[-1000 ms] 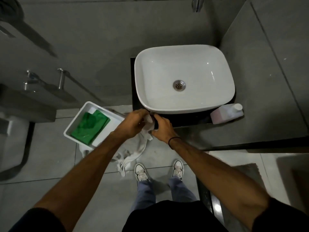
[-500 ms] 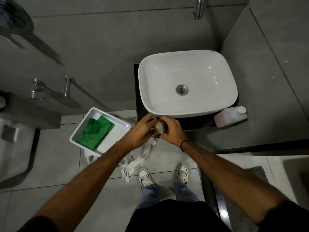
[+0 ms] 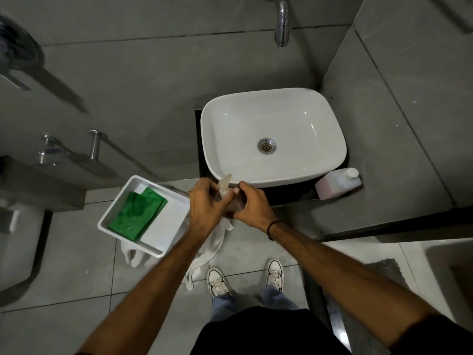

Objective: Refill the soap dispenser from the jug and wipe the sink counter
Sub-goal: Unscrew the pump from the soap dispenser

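The white sink (image 3: 273, 139) is sitting far and right on its dark counter (image 3: 289, 198), and the pinkish jug (image 3: 337, 184) is lying at the sink's near right corner, cap on, well apart from the hands. Left of the counter a white tray (image 3: 163, 226) with a green cloth (image 3: 135, 216) in it is resting beside the person's left arm.

Both hands are meeting just in front of the sink's near rim. The soap dispenser (image 3: 231, 201) is sitting between them, its pale pump top (image 3: 224, 184) poking up.

The right hand (image 3: 252, 204) is wrapping around the bottle's body, fingers curled closed on it. The left hand (image 3: 204, 208) is pinching up by the pump collar, and a white rag (image 3: 212, 242) is trailing down from under that palm; whether the hand is actually gripping the rag cannot be told.

It looks like the pump is being unscrewed. To do this well, he should be bracing the bottle upright with the right hand, twisting only the collar, and lifting the pump straight out so the tube is not dripping on the counter.
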